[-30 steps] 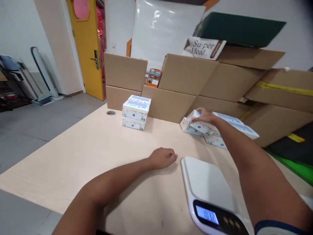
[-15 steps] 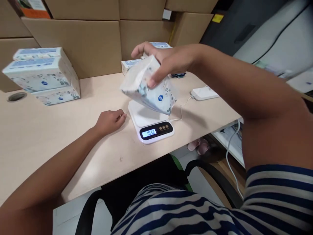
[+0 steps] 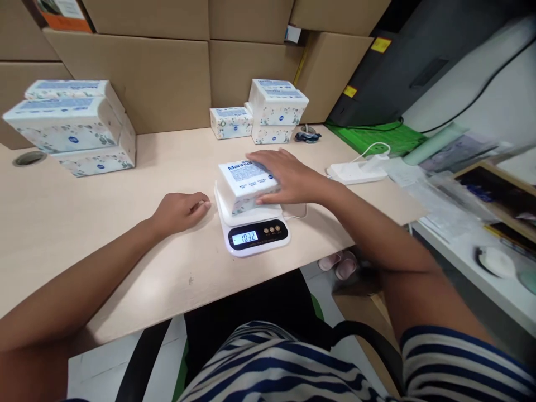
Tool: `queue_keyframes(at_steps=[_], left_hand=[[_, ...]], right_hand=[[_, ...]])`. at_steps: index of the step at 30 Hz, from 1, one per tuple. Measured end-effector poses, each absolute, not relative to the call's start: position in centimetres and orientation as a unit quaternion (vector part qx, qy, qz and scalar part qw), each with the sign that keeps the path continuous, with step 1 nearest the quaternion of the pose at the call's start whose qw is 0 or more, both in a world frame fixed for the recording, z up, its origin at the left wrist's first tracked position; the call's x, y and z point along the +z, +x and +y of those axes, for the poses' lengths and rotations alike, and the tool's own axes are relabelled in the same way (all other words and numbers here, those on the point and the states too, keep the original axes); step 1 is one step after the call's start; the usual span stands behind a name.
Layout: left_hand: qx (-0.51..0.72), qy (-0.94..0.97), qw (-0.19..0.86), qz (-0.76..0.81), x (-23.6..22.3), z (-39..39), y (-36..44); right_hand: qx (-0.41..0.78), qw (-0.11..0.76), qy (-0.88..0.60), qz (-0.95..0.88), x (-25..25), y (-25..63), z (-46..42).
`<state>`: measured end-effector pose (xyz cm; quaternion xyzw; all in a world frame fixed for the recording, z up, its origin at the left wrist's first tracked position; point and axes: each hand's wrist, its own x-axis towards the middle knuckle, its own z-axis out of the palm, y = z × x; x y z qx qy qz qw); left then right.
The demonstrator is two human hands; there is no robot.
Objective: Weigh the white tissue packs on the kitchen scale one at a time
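Note:
A white tissue pack [image 3: 245, 183] with blue print lies on the white kitchen scale [image 3: 255, 229], whose display is lit. My right hand [image 3: 287, 178] rests on the pack's right side, fingers wrapped over its top and edge. On the table left of the scale, my left hand [image 3: 180, 209] lies loosely curled and holds nothing I can see. A stack of the same packs [image 3: 71, 125] stands at the far left. Another stack [image 3: 274, 109] stands at the back, against the cardboard boxes.
Cardboard boxes [image 3: 146, 72] line the back of the light wooden table [image 3: 84, 223]. A white power strip [image 3: 355, 170] with a cable lies right of the scale. A second desk [image 3: 473, 212] with papers stands to the right. A cable hole [image 3: 27, 159] is at the far left.
My right hand took a tissue pack from the back stack, carried it over the table and set it down on the scale. The view swung down. The left hand stayed put.

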<state>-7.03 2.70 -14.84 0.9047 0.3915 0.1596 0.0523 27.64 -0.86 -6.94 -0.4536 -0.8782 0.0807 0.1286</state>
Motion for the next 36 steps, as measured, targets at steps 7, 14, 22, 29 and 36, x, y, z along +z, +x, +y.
queue_keyframes(at_steps=[7, 14, 22, 29, 36], left_hand=[[0.224, 0.935, -0.129, 0.243, -16.5, 3.0, -7.7], [0.158, 0.947, -0.085, 0.267, -15.7, 2.9, -8.0], [0.126, 0.913, 0.055, 0.385, -14.4, 2.7, -7.6], [0.151, 0.878, 0.125, 0.437, -14.2, 2.4, -7.6], [0.147, 0.867, 0.167, 0.445, -14.2, 2.3, -7.1]], right_hand=[[0.064, 0.197, -0.474, -0.856, -10.4, 29.3, -1.2], [0.151, 0.328, -0.446, -0.819, -11.7, 29.7, -1.0], [0.273, 0.388, -0.488, -0.733, -14.9, 30.1, 0.0], [0.279, 0.388, -0.483, -0.734, -15.9, 29.3, -0.6], [0.267, 0.402, -0.486, -0.728, -16.0, 29.2, -1.3]])
